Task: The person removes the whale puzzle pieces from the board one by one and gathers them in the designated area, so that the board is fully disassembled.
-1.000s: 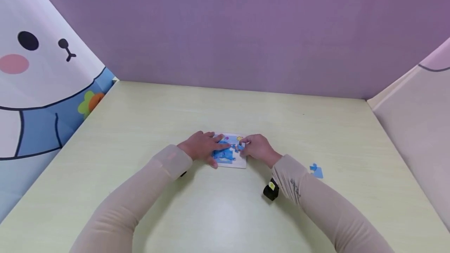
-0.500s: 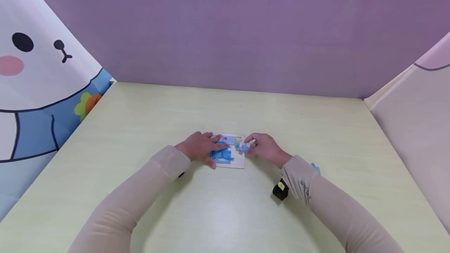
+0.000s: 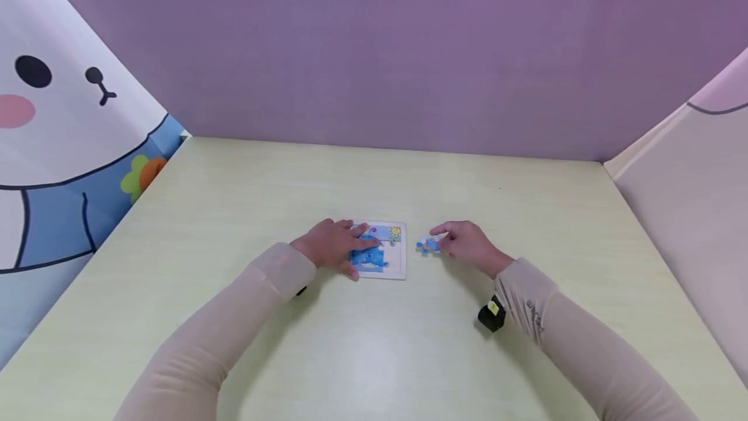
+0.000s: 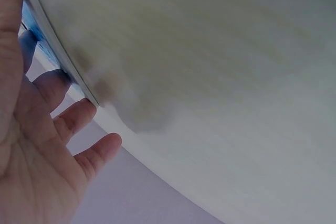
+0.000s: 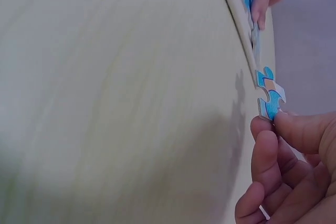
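A small square jigsaw puzzle board [image 3: 397,268] with a white rim lies mid-table, showing a blue animal picture, a sun and a pale unfilled part at its lower right. My left hand [image 3: 332,243] rests over its left side with fingers spread. In the left wrist view the fingers [image 4: 79,119] reach along the board's edge. To the right of the board, my right hand [image 3: 470,243] pinches a blue and white puzzle piece [image 5: 272,94] between thumb and finger. That piece is held above the table, casting a shadow on it.
The pale wooden table [image 3: 374,343] stretches around the board. A purple cloth wall [image 3: 397,51] rises at its back edge. Printed cloth panels [image 3: 76,141] with a cartoon animal stand at the left, and a pale panel [image 3: 689,200] at the right.
My right hand has lifted the puzzle piece off the board and drawn it to the right. The loose blue piece at the right is now hidden by the right sleeve. My left hand stays in place.
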Demonstrator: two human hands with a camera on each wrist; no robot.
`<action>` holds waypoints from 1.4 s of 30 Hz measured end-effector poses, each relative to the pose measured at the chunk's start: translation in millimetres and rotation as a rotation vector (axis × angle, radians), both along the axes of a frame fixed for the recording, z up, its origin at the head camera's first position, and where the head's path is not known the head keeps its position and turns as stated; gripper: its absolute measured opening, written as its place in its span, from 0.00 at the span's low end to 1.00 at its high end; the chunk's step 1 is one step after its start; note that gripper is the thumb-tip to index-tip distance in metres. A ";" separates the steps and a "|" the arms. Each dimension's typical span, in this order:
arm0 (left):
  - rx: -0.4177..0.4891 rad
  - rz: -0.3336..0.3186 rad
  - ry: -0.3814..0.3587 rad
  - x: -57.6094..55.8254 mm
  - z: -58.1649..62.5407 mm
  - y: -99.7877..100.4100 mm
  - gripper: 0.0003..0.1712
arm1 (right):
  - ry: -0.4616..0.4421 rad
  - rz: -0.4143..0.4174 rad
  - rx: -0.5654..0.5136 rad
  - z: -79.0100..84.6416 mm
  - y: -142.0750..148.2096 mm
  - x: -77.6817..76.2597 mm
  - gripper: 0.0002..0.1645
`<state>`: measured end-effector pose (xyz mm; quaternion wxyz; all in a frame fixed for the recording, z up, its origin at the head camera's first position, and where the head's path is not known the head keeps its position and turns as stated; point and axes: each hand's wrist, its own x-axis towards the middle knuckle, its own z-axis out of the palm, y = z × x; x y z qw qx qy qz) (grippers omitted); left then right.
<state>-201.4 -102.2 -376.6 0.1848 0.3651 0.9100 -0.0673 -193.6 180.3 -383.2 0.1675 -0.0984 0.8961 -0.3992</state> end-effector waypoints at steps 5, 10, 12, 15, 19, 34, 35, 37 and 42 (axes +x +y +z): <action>0.006 -0.010 0.005 0.4 2.0 2.3 0.45 | -0.003 -0.009 0.013 -1.4 20.2 3.5 0.18; -0.006 -0.009 0.006 1.1 2.9 1.7 0.46 | -0.005 -0.023 0.051 1.2 36.9 4.7 0.18; -0.008 -0.005 0.006 1.6 3.2 0.4 0.46 | -0.006 -0.023 0.069 2.1 43.6 4.7 0.18; -0.010 -0.002 0.008 2.1 3.1 -0.8 0.46 | -0.005 -0.031 0.094 4.3 55.0 4.3 0.19; -0.006 -0.005 0.014 1.5 3.2 -1.3 0.46 | -0.006 -0.038 0.109 7.1 70.0 3.8 0.20; -0.017 -0.004 0.008 0.1 2.5 -2.1 0.46 | 0.045 -0.021 0.192 11.8 108.8 7.8 0.19; -0.016 -0.004 0.006 0.2 2.7 -2.3 0.46 | 0.047 -0.021 0.196 11.2 110.8 8.6 0.19; -0.010 -0.002 -0.002 0.5 2.9 -2.7 0.45 | 0.052 -0.021 0.210 9.6 115.4 10.0 0.19; -0.006 -0.006 -0.004 1.3 2.8 -3.8 0.45 | 0.036 -0.038 0.216 7.6 126.2 12.8 0.20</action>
